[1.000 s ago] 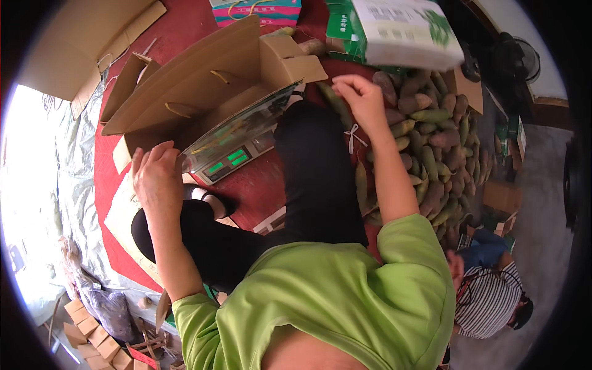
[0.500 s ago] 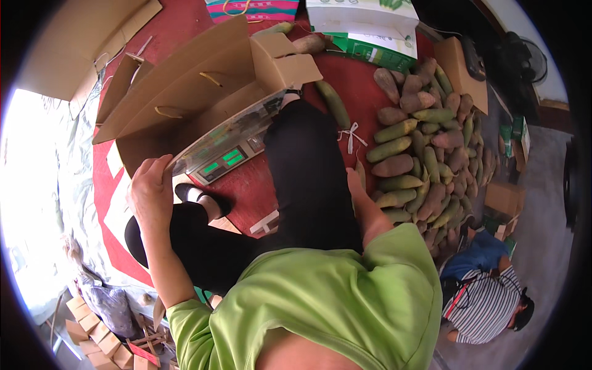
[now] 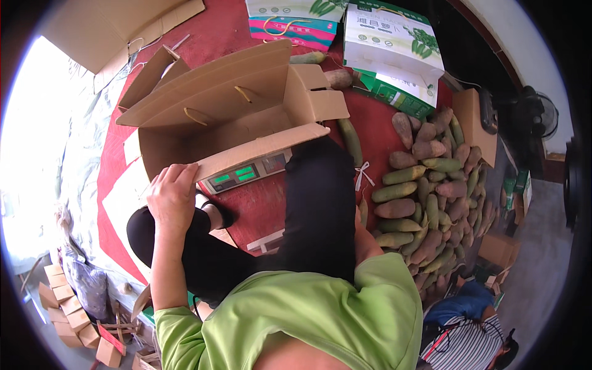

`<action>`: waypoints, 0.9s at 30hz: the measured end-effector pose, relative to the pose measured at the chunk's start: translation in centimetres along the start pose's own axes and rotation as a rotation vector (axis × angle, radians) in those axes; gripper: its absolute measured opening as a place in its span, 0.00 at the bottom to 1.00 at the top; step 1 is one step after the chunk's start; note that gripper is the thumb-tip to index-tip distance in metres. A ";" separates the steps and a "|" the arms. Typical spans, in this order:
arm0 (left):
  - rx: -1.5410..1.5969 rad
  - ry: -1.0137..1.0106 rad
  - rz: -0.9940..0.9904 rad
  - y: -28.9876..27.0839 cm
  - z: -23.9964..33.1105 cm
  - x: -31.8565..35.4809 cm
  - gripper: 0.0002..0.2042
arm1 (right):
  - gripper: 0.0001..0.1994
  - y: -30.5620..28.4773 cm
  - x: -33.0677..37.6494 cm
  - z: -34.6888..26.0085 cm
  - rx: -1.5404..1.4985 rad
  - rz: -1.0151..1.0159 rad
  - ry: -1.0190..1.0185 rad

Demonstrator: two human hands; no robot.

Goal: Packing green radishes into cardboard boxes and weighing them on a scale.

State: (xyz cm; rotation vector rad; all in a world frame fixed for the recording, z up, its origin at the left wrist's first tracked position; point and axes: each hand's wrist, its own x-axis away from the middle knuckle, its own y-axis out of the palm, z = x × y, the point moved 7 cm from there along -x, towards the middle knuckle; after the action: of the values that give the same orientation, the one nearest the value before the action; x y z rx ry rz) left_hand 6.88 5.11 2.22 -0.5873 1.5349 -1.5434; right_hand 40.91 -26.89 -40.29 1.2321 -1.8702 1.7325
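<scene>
An open brown cardboard box (image 3: pixel 246 126) stands in front of me, its flaps spread and two yellow cord handles on the far wall. My left hand (image 3: pixel 172 196) is closed on the left end of its near flap, fingers bent over the edge. Just below this flap, a scale's display panel (image 3: pixel 233 177) with lit green readouts shows. Beside my right thigh is my right hand (image 3: pixel 365 237), low by the radish pile; its fingers are hidden, so what it holds does not show. Closest to it is a green radish (image 3: pixel 362 209).
Green and purplish-brown radishes (image 3: pixel 431 203) lie heaped on the red mat at right. White-and-green printed cartons (image 3: pixel 394 43) stand behind. A fan (image 3: pixel 539 117) is at far right. Another person in a striped shirt (image 3: pixel 465 342) bends at lower right. Small cardboard boxes (image 3: pixel 77 317) lie lower left.
The box's near flap has tilted so its plain brown inner side shows instead of its printed side. My left hand still holds it. The whole view has shifted, and less of my right forearm shows.
</scene>
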 end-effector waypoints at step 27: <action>-0.017 0.050 0.001 -0.4 -0.8 0.0 0.07 | 0.29 -31.9 30.0 -45.5 -0.409 0.110 -1.511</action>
State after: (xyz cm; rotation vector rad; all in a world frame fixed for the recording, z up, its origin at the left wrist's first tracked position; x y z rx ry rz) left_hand 6.15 5.49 2.54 -0.5616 1.5871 -1.5557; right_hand 32.80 7.03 12.40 2.5422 -2.7149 0.0882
